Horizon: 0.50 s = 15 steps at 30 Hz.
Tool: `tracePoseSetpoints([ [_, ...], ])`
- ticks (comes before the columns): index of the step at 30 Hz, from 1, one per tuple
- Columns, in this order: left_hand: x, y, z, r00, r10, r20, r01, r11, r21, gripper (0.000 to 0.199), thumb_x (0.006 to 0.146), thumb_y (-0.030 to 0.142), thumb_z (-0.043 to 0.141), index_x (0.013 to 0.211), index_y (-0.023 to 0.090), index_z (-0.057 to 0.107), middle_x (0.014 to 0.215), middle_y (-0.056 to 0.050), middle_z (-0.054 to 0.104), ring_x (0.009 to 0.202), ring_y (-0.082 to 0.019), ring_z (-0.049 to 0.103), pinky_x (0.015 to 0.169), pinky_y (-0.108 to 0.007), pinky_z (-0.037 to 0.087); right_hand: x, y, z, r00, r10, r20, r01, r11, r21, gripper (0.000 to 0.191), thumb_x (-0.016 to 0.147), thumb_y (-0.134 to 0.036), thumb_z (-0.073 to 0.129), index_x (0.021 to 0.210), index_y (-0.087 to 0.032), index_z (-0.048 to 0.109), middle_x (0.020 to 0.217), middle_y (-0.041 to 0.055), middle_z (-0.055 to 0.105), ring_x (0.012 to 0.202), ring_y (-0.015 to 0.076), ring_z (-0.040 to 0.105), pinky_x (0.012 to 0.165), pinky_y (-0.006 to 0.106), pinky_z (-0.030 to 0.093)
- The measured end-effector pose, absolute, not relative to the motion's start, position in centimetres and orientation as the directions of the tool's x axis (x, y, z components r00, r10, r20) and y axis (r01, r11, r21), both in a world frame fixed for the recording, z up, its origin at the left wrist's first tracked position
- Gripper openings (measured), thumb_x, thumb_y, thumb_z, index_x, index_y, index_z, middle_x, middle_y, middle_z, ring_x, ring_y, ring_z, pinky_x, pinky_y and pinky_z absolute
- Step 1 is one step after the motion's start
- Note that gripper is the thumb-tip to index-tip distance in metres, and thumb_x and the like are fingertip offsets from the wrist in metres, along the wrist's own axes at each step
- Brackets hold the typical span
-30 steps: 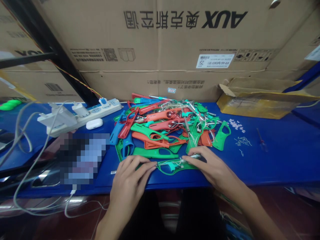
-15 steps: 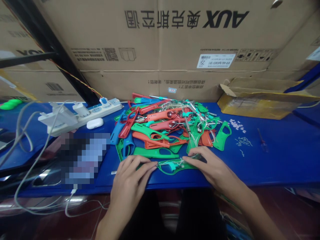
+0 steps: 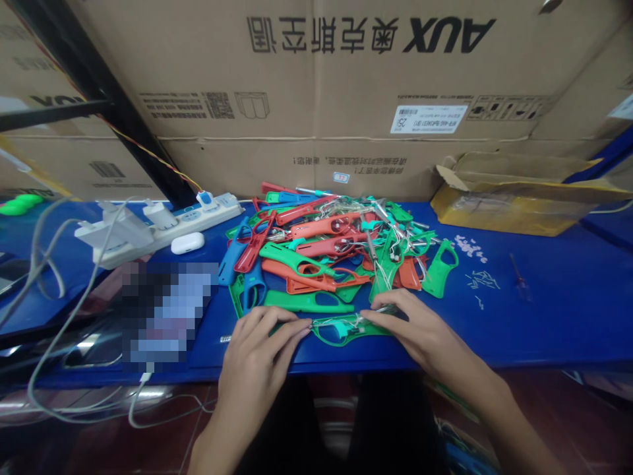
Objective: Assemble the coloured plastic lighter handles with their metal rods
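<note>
A green lighter half-shell point(image 3: 341, 338) lies at the table's front edge, its inside facing up, with a teal trigger point(image 3: 339, 328) and thin white wires in it. My left hand point(image 3: 267, 343) is closed at its left end, thumb and fingertips pinched together by the wires. At the right end, my right hand point(image 3: 408, 320) grips the shell, thumb and forefinger close to the wires. My fingers hide both ends. Just behind lies another green lighter shell point(image 3: 297, 302), in front of a pile of red, orange, blue and green lighter shells point(image 3: 316, 247) with metal tubes and wires.
On the right lie small pale pink parts point(image 3: 469, 247), thin screws point(image 3: 483, 280), a screwdriver point(image 3: 520, 280) and an open carton point(image 3: 499, 208). A power strip point(image 3: 198, 218), a white earbud case point(image 3: 188, 243) and a phone point(image 3: 171, 316) with cables are on the left. A large cardboard box point(image 3: 297, 79) stands behind.
Both hands keep their hold on the green lighter shell, almost unmoved. The camera view has shifted very slightly.
</note>
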State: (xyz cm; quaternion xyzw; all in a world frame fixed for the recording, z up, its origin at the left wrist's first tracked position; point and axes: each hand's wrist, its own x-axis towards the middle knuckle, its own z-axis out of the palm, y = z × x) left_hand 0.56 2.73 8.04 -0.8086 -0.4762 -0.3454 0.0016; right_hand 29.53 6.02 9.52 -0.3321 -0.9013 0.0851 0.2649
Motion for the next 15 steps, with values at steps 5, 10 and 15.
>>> tracePoseSetpoints([
  [5,0.64,2.72,8.05,0.302,0.769,0.563,0.767,-0.547,0.335,0.016,0.099,0.018,0.063,0.11,0.024,0.073,0.096,-0.002,0.067,0.091,-0.019,0.057,0.08,-0.033,0.04,29.43,6.22,9.9,-0.649,0.645,0.403,0.532,0.764,-0.365,0.036,0.102,-0.005,0.046,0.124,-0.022,0.069,0.113,0.0106,0.062,0.104,0.0182,0.059,0.088,0.034,0.053],
  [10,0.77,2.72,8.14,0.299,0.772,0.561,0.773,-0.54,0.332,0.016,0.099,0.017,0.062,0.11,0.024,0.072,0.091,-0.002,0.065,0.087,-0.019,0.055,0.079,-0.033,0.039,29.2,6.36,10.26,-0.661,0.647,0.379,0.513,0.759,-0.402,0.031,0.102,-0.009,0.049,0.12,-0.021,0.071,0.109,0.0098,0.064,0.1,0.0187,0.058,0.086,0.034,0.052],
  [15,0.71,2.63,8.13,0.297,0.775,0.558,0.768,-0.541,0.342,0.016,0.099,0.016,0.062,0.111,0.024,0.071,0.091,-0.001,0.064,0.087,-0.019,0.054,0.078,-0.033,0.039,29.45,6.46,10.22,-0.667,0.645,0.374,0.509,0.76,-0.404,0.027,0.103,-0.014,0.052,0.118,-0.024,0.072,0.109,0.008,0.065,0.1,0.0188,0.059,0.086,0.035,0.052],
])
